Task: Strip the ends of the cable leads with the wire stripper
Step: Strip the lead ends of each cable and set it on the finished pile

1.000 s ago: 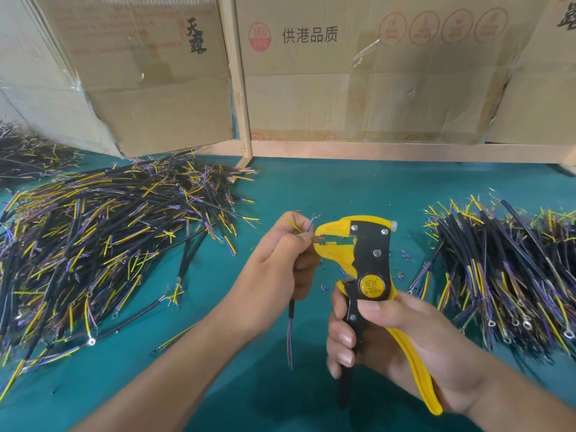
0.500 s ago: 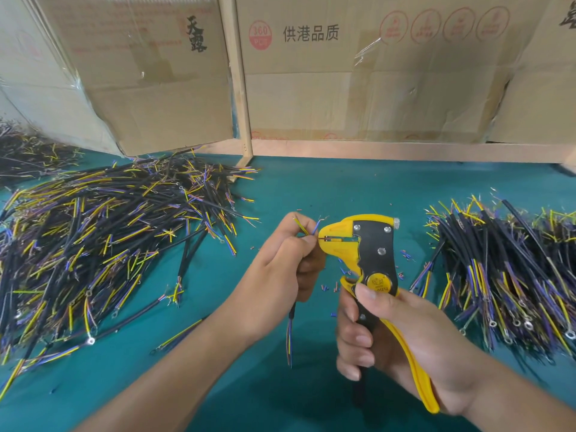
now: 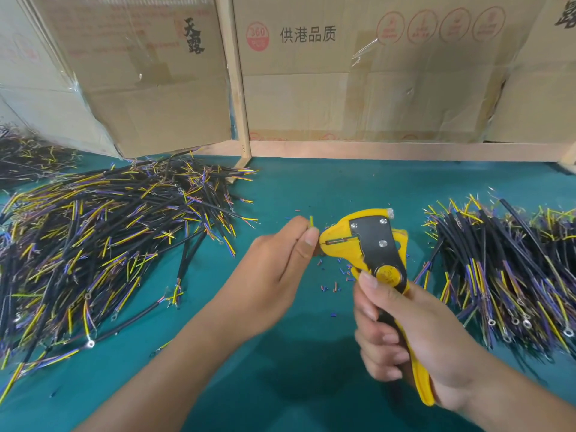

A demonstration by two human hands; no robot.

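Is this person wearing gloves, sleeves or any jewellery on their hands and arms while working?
No. The left hand and right hand are both bare, with no gloves, and I see no rings. Both forearms are bare right to the picture's edge: no sleeves, watch or bracelet. The fingernails are short and unpainted.

Teal table (image 3: pixel 311 188) under cable piles (image 3: pixel 103 241)
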